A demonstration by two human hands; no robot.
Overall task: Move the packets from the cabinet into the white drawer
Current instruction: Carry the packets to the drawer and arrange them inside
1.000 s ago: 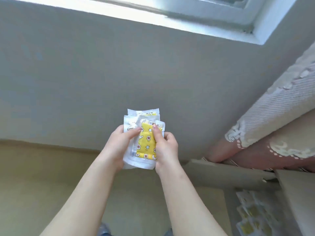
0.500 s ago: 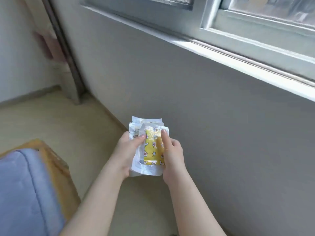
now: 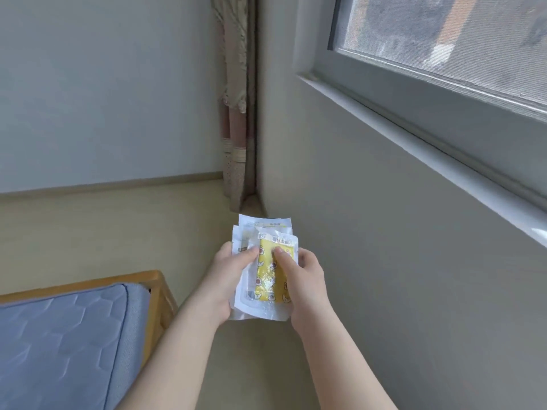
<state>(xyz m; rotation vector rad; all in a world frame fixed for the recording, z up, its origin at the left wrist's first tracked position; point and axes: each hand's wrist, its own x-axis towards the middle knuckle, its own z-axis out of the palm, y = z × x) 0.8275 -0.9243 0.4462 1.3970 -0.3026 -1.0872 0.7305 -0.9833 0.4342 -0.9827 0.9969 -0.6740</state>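
Both the left hand (image 3: 226, 281) and right hand (image 3: 306, 281) still grip the packets (image 3: 268, 284); the view has swung to the bed (image 3: 74, 335), mid-carry, drawer unseen.

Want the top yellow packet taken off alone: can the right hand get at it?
Probably yes: the right hand rests its thumb on the yellow packet, which lies on top of the stack.

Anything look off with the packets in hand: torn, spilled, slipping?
Nothing looks torn or spilled. The left hand and right hand both grip the stack of packets, thumbs on front. It is only unevenly squared: back packets poke out above and left of the yellow packet in front.
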